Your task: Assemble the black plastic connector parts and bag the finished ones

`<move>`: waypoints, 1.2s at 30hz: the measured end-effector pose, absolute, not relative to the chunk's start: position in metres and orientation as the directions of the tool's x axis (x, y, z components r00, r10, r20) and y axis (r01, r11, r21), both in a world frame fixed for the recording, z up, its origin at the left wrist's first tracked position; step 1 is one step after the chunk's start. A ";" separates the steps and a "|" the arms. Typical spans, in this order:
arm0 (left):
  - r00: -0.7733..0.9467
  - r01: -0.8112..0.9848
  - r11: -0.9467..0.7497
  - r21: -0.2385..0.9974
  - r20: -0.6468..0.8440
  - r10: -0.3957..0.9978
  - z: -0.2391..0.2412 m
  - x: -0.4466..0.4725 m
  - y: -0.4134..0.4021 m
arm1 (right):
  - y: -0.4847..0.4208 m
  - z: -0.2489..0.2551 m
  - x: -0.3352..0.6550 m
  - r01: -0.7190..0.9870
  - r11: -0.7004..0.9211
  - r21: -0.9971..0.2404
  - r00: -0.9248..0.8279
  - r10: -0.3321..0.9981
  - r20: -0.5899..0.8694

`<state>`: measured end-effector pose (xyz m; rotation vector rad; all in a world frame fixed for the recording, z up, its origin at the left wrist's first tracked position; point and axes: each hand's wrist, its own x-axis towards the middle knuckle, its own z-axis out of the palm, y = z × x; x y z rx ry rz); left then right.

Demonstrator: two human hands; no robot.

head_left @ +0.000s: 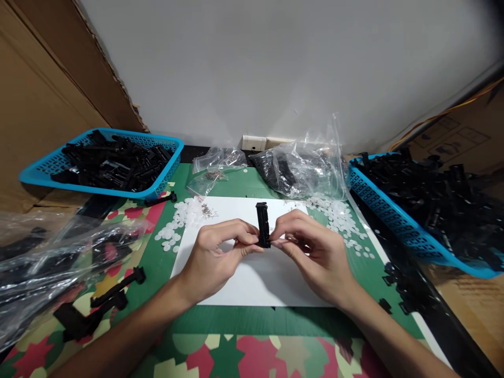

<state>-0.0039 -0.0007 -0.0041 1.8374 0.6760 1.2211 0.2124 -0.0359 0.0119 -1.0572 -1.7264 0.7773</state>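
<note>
Over a white sheet of paper [236, 286], a narrow black plastic part [262, 223] is held upright. My left hand [220, 249] pinches its lower left side between thumb and fingers. From the other side, my right hand [313, 247] has its thumb and fingertips closed at the part's lower right edge; whether a small piece sits between them is too small to tell. Small white discs [171, 231] lie scattered left of the paper, and more white discs [338, 218] lie to the right. A little heap of thin metal pieces [208, 211] rests near the paper's far left corner.
Blue baskets full of black parts stand at left [165, 176] and right [397, 223]. Clear plastic bags [299, 168] line the back by the wall. Loose black parts [84, 317] and a plastic bag [63, 273] lie at left; small black pieces [401, 289] lie at right.
</note>
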 end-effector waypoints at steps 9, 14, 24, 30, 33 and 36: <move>0.376 -0.034 -0.449 0.893 0.427 0.822 -0.003 -0.002 -0.004 | -0.040 0.010 0.210 0.379 0.632 -0.676 -0.232 0.772 0.592; 0.371 -0.067 -0.409 0.910 0.404 0.836 -0.004 -0.001 -0.004 | -0.042 0.011 0.209 0.401 0.630 -0.665 -0.229 0.772 0.593; 0.377 -0.066 -0.458 0.886 0.447 0.811 -0.003 -0.001 -0.004 | -0.040 0.013 0.210 0.416 0.626 -0.659 -0.232 0.774 0.589; 0.380 -0.077 -0.462 0.884 0.454 0.806 -0.002 -0.002 -0.003 | -0.039 0.016 0.211 0.459 0.659 -0.596 -0.273 0.743 0.611; 0.398 -0.094 -0.447 0.890 0.445 0.802 -0.002 -0.003 -0.004 | -0.039 0.015 0.212 0.488 0.664 -0.567 -0.297 0.737 0.607; 0.409 -0.104 -0.435 0.894 0.437 0.801 -0.004 -0.003 -0.004 | -0.040 0.012 0.215 0.534 0.678 -0.505 -0.325 0.716 0.618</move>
